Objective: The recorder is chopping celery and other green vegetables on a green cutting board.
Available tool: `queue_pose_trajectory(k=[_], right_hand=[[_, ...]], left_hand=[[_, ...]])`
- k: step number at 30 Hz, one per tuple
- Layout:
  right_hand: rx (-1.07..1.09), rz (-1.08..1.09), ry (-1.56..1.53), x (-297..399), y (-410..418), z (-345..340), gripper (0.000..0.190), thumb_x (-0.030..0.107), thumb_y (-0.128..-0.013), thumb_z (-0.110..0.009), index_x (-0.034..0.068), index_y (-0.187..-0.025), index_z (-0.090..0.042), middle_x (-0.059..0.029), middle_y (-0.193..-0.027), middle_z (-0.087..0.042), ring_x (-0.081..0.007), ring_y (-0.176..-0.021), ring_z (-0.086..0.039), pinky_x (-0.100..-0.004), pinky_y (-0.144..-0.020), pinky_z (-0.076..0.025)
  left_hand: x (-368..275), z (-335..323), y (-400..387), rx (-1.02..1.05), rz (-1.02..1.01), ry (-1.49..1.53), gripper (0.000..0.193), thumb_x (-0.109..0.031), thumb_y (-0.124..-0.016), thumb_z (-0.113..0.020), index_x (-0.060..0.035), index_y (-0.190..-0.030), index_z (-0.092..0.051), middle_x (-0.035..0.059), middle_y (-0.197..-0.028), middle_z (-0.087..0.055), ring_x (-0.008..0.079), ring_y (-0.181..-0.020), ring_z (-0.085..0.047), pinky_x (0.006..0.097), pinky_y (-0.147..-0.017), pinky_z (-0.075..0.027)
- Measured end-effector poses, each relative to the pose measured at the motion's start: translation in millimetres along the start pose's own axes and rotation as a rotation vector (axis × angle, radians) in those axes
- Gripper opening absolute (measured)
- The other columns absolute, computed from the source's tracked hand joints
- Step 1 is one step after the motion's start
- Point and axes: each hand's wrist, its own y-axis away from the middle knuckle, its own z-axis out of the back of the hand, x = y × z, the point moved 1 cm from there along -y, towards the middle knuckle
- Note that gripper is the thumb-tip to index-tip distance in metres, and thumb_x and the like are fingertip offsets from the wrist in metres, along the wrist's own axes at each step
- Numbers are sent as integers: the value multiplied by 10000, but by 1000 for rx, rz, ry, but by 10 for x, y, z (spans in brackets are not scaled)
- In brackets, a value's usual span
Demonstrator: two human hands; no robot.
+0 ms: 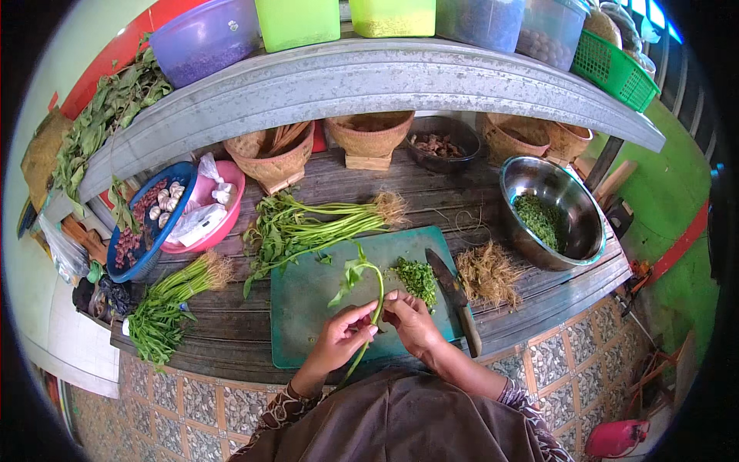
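Between the fingers of my left hand is a single green leafy stem, its top bent over to the left. My right hand pinches at the same stem just beside the left fingertips. Both hands are above the near part of a green cutting board. On the board, a heap of chopped greens lies beyond my right hand. A knife rests along the board's right side, its handle pointing towards me. Past the board's far edge lies a bunch of rooted leafy stems.
A tied bunch of greens lies left; cut roots lie right, near a steel bowl holding chopped greens. A blue basket and pink basin stand at left. A metal shelf overhangs woven baskets.
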Motion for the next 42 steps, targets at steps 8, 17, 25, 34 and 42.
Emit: queue_pose_trajectory(k=[8,17,25,34,42], right_hand=[[-102,956,1306,266,32,-14,176,38,-755,-729,61,-888,-616,-70,-816,-655,-264,-753,-630,-379,-753,-455],[-143,1129,1334,457,80,-118,282,18,-748,-766,78,-1018,-706,-62,-849,-681,-243,-763,-638,-377,-755,-451],[-241,1159,1265,400,34,-85,278,-2,-724,-784,79,-983,-722,-61,-858,-697,-244,-787,-647,-370,-770,-448],[-117,1168,1278,425,-21,-67,257,12,-715,-790,100,-925,-671,-45,-868,-685,-232,-785,-641,-386,-808,-431],[-13,1175,1345,389,-17,-110,259,17,-715,-782,90,-925,-650,-68,-912,-677,-251,-833,-637,-386,-807,-445]], left_hand=[[142,133,88,65,352,800,457,-92,-1010,-531,27,-1445,-454,55,-990,-573,126,-791,-551,270,-620,-465],[143,111,97,106,342,971,535,-69,-1000,-494,-85,-1523,-379,44,-1019,-540,146,-804,-510,274,-612,-427],[53,11,115,91,346,934,561,-54,-1002,-478,-115,-1544,-345,46,-1043,-538,144,-798,-502,274,-611,-417],[73,-1,112,78,292,843,508,-62,-1009,-473,-81,-1512,-403,75,-1054,-569,148,-797,-544,280,-602,-455],[53,-57,39,-91,135,368,389,-126,-1038,-541,-23,-1413,-526,58,-846,-612,98,-658,-554,236,-556,-465]])
